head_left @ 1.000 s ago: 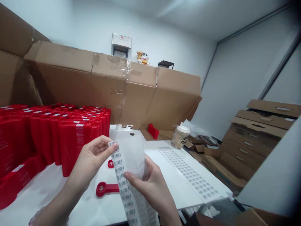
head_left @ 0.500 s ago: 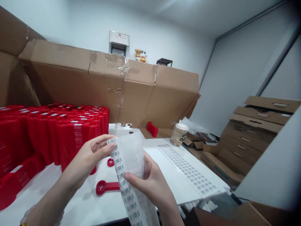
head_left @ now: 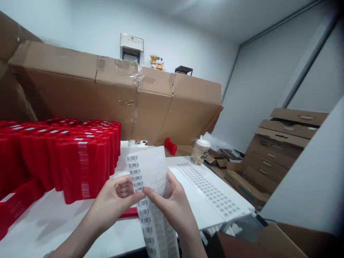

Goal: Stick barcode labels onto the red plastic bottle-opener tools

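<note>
A long strip of barcode labels (head_left: 149,166) on pale backing paper hangs upright before me, with one column of printed barcodes along its left edge. My left hand (head_left: 118,197) pinches that edge, its thumb over the barcodes and its fingers curled behind. From the other side my right hand (head_left: 176,206) grips the strip, thumb in front, the two thumb tips almost meeting. Behind my left hand, part of a flat red piece (head_left: 129,213) shows on the white table (head_left: 113,238); the rest of it is hidden.
Rows of red plastic pieces (head_left: 80,168) with white labels stand at the left. A sheet of small labels (head_left: 206,188) lies on the table's right side, near a lidded cup (head_left: 200,152) and a red piece (head_left: 171,146). Cardboard (head_left: 153,107) walls the back; flat boxes (head_left: 285,143) are stacked right.
My left hand has moved down the strip's edge from near its top to beside my right thumb. The view has shifted slightly. The flat red piece is now more covered.
</note>
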Motion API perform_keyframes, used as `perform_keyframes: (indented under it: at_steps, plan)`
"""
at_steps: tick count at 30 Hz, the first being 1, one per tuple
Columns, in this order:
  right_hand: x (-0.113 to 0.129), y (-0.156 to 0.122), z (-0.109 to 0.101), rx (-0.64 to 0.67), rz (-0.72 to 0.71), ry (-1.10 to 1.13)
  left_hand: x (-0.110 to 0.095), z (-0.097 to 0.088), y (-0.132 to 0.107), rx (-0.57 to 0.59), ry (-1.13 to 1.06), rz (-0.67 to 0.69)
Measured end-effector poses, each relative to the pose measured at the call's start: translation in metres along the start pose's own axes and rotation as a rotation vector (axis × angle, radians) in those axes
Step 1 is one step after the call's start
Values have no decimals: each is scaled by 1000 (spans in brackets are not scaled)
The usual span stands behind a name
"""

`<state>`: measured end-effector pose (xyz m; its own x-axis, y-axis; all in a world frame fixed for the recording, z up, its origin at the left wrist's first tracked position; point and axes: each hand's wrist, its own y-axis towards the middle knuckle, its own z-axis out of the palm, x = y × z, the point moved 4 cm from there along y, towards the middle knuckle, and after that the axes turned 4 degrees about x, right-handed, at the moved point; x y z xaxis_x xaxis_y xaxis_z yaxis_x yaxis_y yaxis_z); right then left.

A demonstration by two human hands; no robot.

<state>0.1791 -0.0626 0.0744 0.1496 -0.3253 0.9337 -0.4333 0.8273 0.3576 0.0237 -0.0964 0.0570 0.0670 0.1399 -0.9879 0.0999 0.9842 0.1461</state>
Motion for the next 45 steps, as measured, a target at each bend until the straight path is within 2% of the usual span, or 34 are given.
perform_keyframes:
  at_steps: [9,14,19,24,27,31,37,39,41,45]
  plan:
    - [-5,0,1,-14,-7,-4,-7,-3,-8,-59,32,-7]
    - [-4,-1,2,21,-5,0,-15,-11,-5,-197,4,57]
    - [0,-2,4,68,14,-23,-15,-17,1,-175,15,64]
    - [-3,-1,2,41,11,-13,-17,-20,-3,-169,20,36]
    - [-5,-1,2,35,12,-15,-17,-17,-4,-118,5,30]
    - [-6,0,-1,10,19,-48,-9,-8,-2,-42,-25,35]
    - [-9,1,-1,65,21,-13,7,-2,4,-56,92,69]
    - [-10,2,-8,27,36,-48,11,-1,6,-26,177,93]
    - [-11,4,-25,-67,49,-90,19,-2,9,20,300,107]
    - [-10,1,-78,-330,45,-152,60,-15,17,122,670,59]
